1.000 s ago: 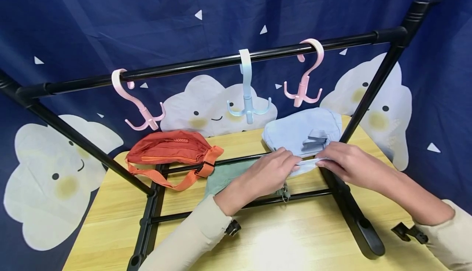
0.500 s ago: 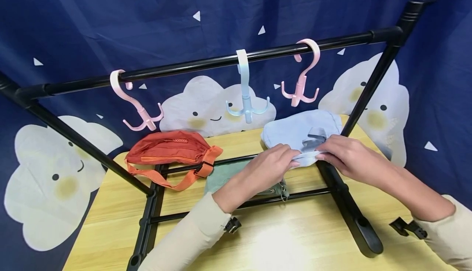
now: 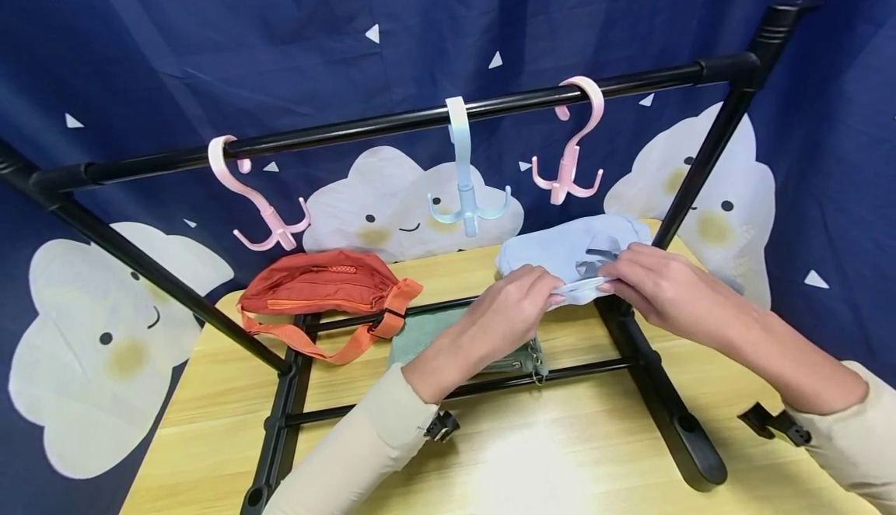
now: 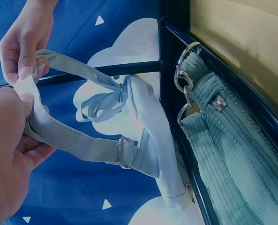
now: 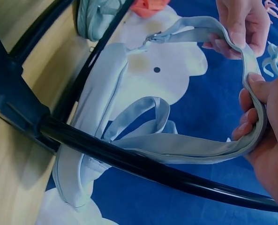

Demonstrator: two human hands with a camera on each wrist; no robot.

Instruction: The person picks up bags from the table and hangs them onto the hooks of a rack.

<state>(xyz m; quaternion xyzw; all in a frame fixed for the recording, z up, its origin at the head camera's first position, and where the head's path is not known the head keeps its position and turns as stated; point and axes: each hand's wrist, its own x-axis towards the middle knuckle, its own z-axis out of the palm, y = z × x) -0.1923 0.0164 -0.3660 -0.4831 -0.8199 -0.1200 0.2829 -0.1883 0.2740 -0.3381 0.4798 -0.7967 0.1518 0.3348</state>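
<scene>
In the head view my left hand (image 3: pixel 509 306) and right hand (image 3: pixel 658 280) pinch the strap of a light blue sling bag (image 3: pixel 542 249), side by side with a short stretch of strap between them. The strap (image 5: pixel 190 146) makes a wide loop from the bag up to both hands in the right wrist view, where a tied-up strap end (image 5: pixel 141 110) also shows. A metal slider (image 4: pixel 125 152) sits on the strap near the bag. Below my left hand, and partly hidden by that forearm, lies a green corduroy bag (image 4: pixel 214 159) with a metal ring chain.
A black rack (image 3: pixel 350 131) stands on the wooden table (image 3: pixel 560 453). From its top bar hang a left pink hook (image 3: pixel 269 215), a blue hook (image 3: pixel 467 188) and a right pink hook (image 3: pixel 568 169). A red waist bag (image 3: pixel 322 280) lies at left, over the lower bar.
Both hands have risen a little with the strap. The blue bag has tipped, showing less of its front face. The red bag and hooks stay put.
</scene>
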